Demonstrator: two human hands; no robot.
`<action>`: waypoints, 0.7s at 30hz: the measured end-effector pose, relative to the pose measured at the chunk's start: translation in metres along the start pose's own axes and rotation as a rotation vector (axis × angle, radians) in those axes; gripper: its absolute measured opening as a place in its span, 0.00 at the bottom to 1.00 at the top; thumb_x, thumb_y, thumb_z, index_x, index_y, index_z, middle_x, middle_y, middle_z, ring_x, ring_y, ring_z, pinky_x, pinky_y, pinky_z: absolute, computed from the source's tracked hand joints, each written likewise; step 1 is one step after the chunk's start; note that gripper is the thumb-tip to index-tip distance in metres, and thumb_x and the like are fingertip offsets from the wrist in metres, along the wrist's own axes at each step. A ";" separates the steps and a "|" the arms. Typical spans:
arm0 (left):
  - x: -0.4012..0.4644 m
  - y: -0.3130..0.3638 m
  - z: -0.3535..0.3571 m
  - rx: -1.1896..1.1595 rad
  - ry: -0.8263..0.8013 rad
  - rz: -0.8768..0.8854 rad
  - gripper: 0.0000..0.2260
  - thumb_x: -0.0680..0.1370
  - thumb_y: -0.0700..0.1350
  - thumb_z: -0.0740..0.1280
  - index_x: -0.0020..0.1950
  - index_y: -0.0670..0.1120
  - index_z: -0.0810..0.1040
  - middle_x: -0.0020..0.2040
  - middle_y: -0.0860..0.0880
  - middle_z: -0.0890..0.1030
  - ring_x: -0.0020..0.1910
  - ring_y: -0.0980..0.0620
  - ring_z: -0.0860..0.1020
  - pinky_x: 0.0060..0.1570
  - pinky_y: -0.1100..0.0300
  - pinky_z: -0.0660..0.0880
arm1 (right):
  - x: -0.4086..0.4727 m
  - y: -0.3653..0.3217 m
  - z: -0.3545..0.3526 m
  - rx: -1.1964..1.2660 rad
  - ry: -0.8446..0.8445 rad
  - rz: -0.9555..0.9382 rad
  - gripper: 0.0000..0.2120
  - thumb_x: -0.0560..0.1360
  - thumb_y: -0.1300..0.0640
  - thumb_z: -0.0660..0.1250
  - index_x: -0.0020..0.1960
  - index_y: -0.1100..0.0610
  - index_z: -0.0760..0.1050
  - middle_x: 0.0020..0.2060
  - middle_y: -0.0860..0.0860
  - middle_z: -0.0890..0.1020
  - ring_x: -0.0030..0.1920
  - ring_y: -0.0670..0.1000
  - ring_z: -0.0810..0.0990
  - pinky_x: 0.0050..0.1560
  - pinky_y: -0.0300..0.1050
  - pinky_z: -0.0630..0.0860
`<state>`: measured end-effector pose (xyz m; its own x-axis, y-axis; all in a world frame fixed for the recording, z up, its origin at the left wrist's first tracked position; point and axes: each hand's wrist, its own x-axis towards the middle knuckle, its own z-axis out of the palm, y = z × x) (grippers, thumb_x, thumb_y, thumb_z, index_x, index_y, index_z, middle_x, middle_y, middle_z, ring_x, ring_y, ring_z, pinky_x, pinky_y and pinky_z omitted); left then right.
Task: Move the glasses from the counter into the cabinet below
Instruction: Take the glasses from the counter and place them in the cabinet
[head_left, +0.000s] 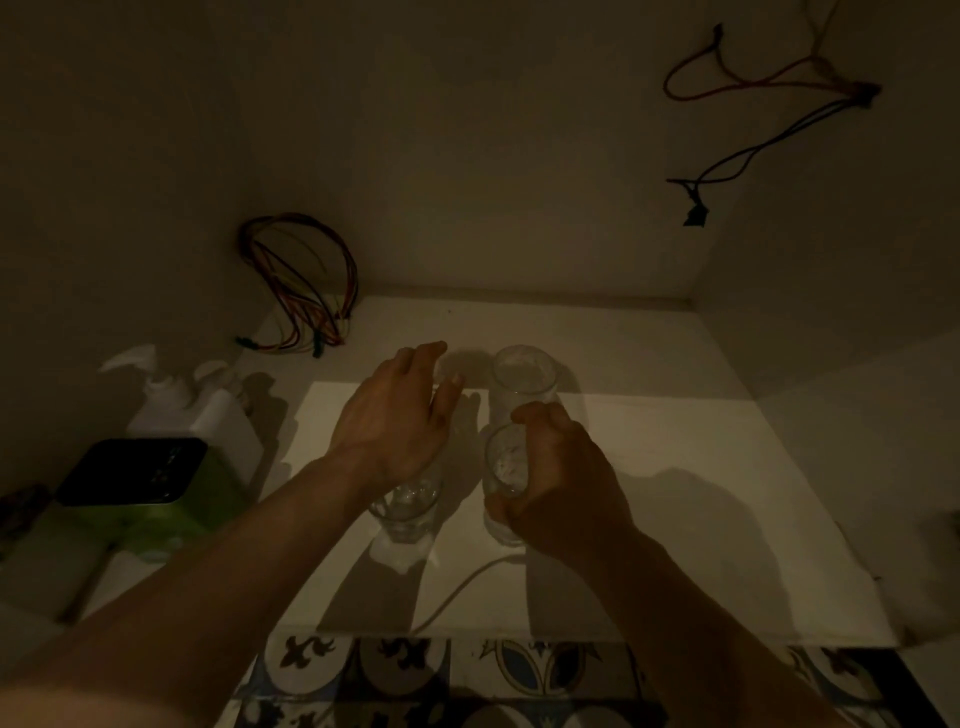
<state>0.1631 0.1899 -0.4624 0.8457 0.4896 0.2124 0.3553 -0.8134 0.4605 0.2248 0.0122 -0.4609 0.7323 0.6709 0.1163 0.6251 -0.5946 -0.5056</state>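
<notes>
Inside the cabinet, just before the tall glass, our right hand grips a glass; left hand, fingers wrapped round another glass — we lower both gently, apart

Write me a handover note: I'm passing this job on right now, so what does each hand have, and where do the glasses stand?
Left hand: wrapped over the top of the left glass, which stands on the cabinet floor.
Right hand: gripping the front glass.
Rear glass: standing just behind, free.
Done: three glasses inside the cabinet.
Left: release both; the counter is out of view, so check it for more.
</notes>
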 end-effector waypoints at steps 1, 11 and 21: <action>0.000 0.001 0.000 0.002 -0.003 -0.002 0.24 0.83 0.59 0.51 0.78 0.51 0.61 0.73 0.47 0.71 0.69 0.46 0.71 0.64 0.51 0.69 | -0.001 0.000 -0.001 0.009 -0.008 -0.004 0.37 0.63 0.51 0.79 0.67 0.53 0.67 0.61 0.50 0.73 0.60 0.55 0.73 0.56 0.53 0.76; -0.008 0.011 -0.005 0.029 -0.018 -0.014 0.25 0.83 0.60 0.51 0.77 0.52 0.61 0.72 0.46 0.72 0.68 0.46 0.71 0.62 0.51 0.70 | -0.006 0.006 -0.002 -0.019 -0.032 -0.018 0.44 0.62 0.42 0.80 0.72 0.51 0.64 0.66 0.50 0.70 0.63 0.54 0.72 0.61 0.51 0.73; -0.059 0.083 -0.057 0.312 -0.216 0.035 0.27 0.83 0.60 0.47 0.81 0.52 0.55 0.81 0.48 0.59 0.80 0.47 0.53 0.76 0.52 0.49 | -0.067 -0.027 -0.072 -0.183 -0.080 -0.021 0.32 0.77 0.42 0.62 0.77 0.54 0.60 0.74 0.58 0.64 0.72 0.59 0.63 0.70 0.53 0.65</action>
<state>0.1198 0.1113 -0.3873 0.9119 0.4098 0.0210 0.4011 -0.9011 0.1645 0.1778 -0.0483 -0.3935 0.6993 0.7128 0.0532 0.6841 -0.6459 -0.3390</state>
